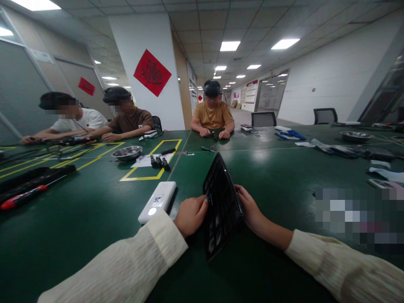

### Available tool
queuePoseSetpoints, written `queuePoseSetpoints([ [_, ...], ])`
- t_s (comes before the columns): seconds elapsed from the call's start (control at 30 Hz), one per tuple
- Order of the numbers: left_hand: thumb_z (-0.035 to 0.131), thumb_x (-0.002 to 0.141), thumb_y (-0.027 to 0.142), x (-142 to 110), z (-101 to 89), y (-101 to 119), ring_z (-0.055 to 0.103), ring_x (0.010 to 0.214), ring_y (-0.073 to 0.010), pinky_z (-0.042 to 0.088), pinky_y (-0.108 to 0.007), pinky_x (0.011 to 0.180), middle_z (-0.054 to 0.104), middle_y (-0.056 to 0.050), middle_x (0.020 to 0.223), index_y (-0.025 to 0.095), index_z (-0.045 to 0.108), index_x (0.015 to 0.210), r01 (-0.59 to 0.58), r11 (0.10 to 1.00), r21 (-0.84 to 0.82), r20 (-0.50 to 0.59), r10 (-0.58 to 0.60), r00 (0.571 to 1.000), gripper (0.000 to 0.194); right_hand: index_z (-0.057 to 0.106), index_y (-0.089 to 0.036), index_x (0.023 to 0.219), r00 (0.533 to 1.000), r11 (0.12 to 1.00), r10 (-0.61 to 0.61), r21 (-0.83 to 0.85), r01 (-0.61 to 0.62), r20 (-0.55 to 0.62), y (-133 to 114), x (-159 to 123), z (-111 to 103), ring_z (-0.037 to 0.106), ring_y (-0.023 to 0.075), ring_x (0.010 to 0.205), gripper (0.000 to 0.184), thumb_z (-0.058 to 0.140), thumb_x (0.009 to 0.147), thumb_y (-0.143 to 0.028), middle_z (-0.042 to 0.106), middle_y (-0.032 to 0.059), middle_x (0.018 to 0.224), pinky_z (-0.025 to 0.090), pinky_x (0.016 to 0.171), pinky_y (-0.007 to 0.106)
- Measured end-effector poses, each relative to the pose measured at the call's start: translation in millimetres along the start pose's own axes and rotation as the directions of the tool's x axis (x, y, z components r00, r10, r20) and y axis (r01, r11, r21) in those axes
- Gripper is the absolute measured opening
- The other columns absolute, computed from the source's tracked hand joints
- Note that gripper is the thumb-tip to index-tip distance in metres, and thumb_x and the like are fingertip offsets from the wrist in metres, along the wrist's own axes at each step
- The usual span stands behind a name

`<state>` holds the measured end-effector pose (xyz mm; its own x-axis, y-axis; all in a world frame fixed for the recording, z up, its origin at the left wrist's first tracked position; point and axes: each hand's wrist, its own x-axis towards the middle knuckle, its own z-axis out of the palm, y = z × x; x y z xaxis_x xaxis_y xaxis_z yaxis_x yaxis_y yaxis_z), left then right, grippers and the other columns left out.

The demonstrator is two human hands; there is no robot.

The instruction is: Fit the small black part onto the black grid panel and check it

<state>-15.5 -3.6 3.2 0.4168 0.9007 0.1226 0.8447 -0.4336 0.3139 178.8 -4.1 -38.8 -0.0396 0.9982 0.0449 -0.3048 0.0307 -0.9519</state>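
Observation:
A black flat slab, like a keyboard or tablet [221, 202], stands tilted on its edge on the green table [94, 235] right in front of me. My left hand [191, 214] is closed and grips its left edge, with something small and blue at the fingertips. My right hand [251, 208] wraps round its right edge. Both my sleeves are cream. A white power bank [158, 201] with a lit display lies just left of my left hand.
A red-handled screwdriver [23, 198] and black tools lie far left. A metal bowl [127, 152] and small black parts [159, 161] sit inside a yellow taped box. Three people sit across the table working. More bowls, cables and papers lie at the right.

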Motion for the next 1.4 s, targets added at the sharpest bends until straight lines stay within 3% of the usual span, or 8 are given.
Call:
queuePoseSetpoints([
  [0.17, 0.017, 0.095, 0.038, 1, 2.1, 0, 0.06, 0.068, -0.0176, 0.037, -0.026, 0.062, 0.062, -0.004, 0.07, 0.02, 0.052, 0.076, -0.001, 0.999, -0.052, 0.012, 0.002, 1.0, 0.044, 0.055, -0.025, 0.099, 1.0, 1.0, 0.001, 0.005, -0.001, 0.009, 1, 1, -1, 0.059, 0.019, 0.073, 0.035, 0.062, 0.074, -0.047, 0.063, 0.0003, 0.084, 0.044, 0.062, 0.031],
  [0.33, 0.025, 0.095, 0.036, 1, 3.5, 1, 0.062, 0.072, -0.0172, 0.039, -0.025, 0.064, 0.063, -0.002, 0.075, 0.022, 0.047, 0.089, 0.074, 0.989, -0.126, -0.047, -0.08, 0.996, 0.027, 0.055, -0.024, 0.099, 1.0, 1.0, -0.009, 0.01, 0.009, 0.006, 3, 2, -1, 0.058, 0.0182, 0.072, 0.033, 0.061, 0.075, -0.045, 0.063, 0.0001, 0.083, 0.044, 0.062, 0.03],
  [0.43, 0.026, 0.095, 0.035, 1, 2.0, 2, 0.061, 0.069, -0.016, 0.039, -0.023, 0.061, 0.061, 0.0, 0.072, 0.023, 0.046, 0.09, 0.086, 0.984, -0.156, -0.029, -0.091, 0.995, 0.024, 0.055, -0.025, 0.099, 1.0, 1.0, -0.021, -0.006, 0.021, -0.003, 4, 2, -2, 0.057, 0.0175, 0.069, 0.032, 0.06, 0.075, -0.046, 0.061, -0.0003, 0.082, 0.044, 0.06, 0.029],
  [0.63, 0.024, 0.095, 0.038, 2, -1.4, 2, 0.059, 0.064, -0.0167, 0.034, -0.024, 0.057, 0.06, -0.001, 0.067, 0.023, 0.048, 0.083, 0.095, 0.995, -0.027, -0.002, -0.095, 0.995, 0.031, 0.055, -0.025, 0.102, 1.0, 1.0, -0.021, -0.013, 0.021, -0.005, 6, 2, -3, 0.058, 0.0181, 0.072, 0.032, 0.059, 0.077, -0.044, 0.062, 0.0003, 0.085, 0.043, 0.058, 0.029],
  [0.9, 0.022, 0.095, 0.033, -2, 1.6, 1, 0.063, 0.076, -0.0193, 0.039, -0.027, 0.066, 0.065, -0.004, 0.078, 0.021, 0.048, 0.1, 0.05, 0.996, 0.078, -0.028, -0.048, 0.998, 0.029, 0.055, -0.025, 0.102, 1.0, 1.0, -0.005, -0.017, 0.005, 0.005, 1, 0, -2, 0.059, 0.0182, 0.074, 0.032, 0.059, 0.076, -0.044, 0.063, 0.0006, 0.089, 0.044, 0.059, 0.029],
  [1.0, 0.02, 0.096, 0.035, -2, 0.2, 2, 0.064, 0.075, -0.0192, 0.039, -0.026, 0.064, 0.066, -0.004, 0.077, 0.021, 0.049, 0.101, 0.034, 0.997, 0.071, -0.018, -0.033, 0.999, 0.032, 0.058, -0.025, 0.101, 0.996, 0.99, -0.064, -0.122, 0.071, 0.06, -2, -1, -5, 0.06, 0.0221, 0.086, 0.036, 0.058, 0.077, -0.052, 0.064, 0.0026, 0.094, 0.048, 0.072, 0.034],
  [1.13, 0.019, 0.097, 0.035, 0, -2.3, 1, 0.064, 0.075, -0.0197, 0.04, -0.026, 0.064, 0.066, -0.005, 0.077, 0.02, 0.051, 0.102, 0.033, 0.997, 0.072, -0.013, -0.032, 0.999, 0.035, 0.06, -0.025, 0.107, 0.974, 0.937, -0.195, -0.271, 0.221, 0.12, 2, 1, -10, 0.056, 0.0264, 0.105, 0.044, 0.058, 0.077, -0.057, 0.063, 0.0062, 0.105, 0.042, 0.093, 0.043],
  [1.4, 0.017, 0.097, 0.041, 5, -0.3, -9, 0.064, 0.075, -0.0179, 0.037, -0.024, 0.063, 0.068, -0.005, 0.08, 0.019, 0.058, 0.086, 0.032, 0.998, 0.054, 0.002, -0.032, 0.999, 0.047, 0.056, -0.022, 0.118, 0.944, 0.873, -0.24, -0.376, 0.311, 0.225, 10, 10, -14, 0.055, 0.0269, 0.11, 0.053, 0.052, 0.08, -0.058, 0.061, 0.0111, 0.116, 0.039, 0.1, 0.046],
])
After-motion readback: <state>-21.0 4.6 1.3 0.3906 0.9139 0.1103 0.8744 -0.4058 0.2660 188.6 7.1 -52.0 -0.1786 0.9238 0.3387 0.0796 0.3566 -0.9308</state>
